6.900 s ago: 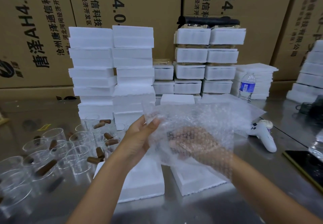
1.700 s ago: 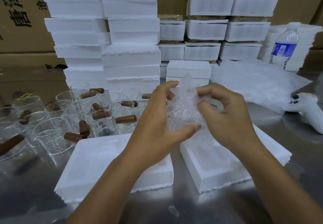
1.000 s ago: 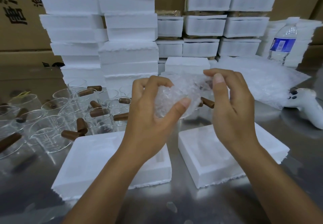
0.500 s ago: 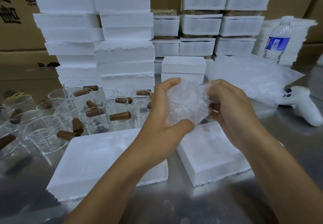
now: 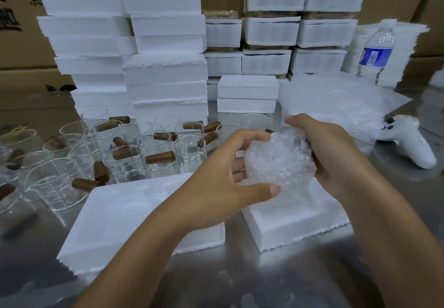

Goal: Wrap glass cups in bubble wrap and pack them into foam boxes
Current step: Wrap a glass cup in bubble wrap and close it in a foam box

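You hold the round bundle of clear bubble wrap, 1 cup seemingly inside, with your left hand and right hand curled round it, just above the near right white foam box. That box and the near left white foam box look empty. Many bare clear glass cups with brown handles wait at left.

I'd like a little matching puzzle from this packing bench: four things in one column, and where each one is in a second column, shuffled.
Things
1. bubble-wrapped cup
2. water bottle
3. white controller
4. bare glass cups

Places
A. standing upright at the back right
B. grouped on the table at the left
C. held between the left hand and right hand
D. lying on the table at the right

Pairs: 1-C, 2-A, 3-D, 4-B
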